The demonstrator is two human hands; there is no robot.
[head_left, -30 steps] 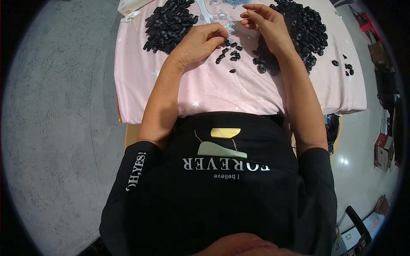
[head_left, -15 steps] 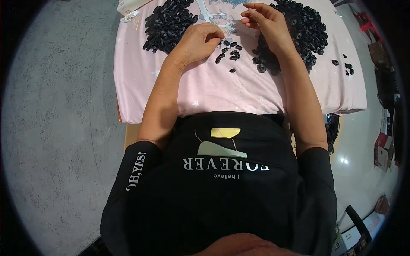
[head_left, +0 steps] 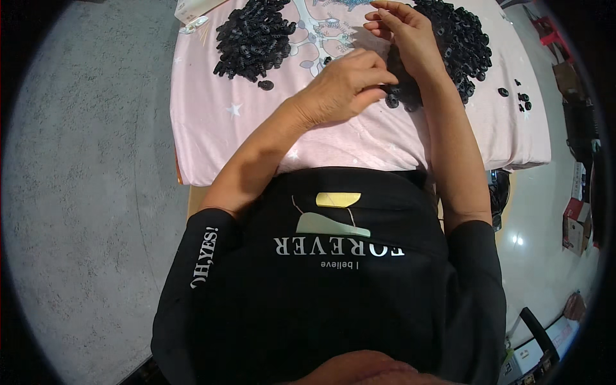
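My left hand hovers over the middle of the cloth, its thumb and forefinger apart and pointing at the right heap's near edge; nothing shows between them. Beneath it the loose small black parts are mostly hidden, though one black part peeks out. Beside the right heap of black ring-like parts, my right hand is raised with thumb and forefinger pinched together. Whatever they hold is too small to make out. Far left lies another heap of ridged black parts, with a single black piece near it.
A pink patterned cloth covers the table. Several small black parts lie near its right edge. At the far left corner stands a white box. Boxes and other goods line the floor at right.
My left hand has swung right from beside the left heap, over the loose parts. The lone piece near that heap is now uncovered. My right hand has shifted only slightly.
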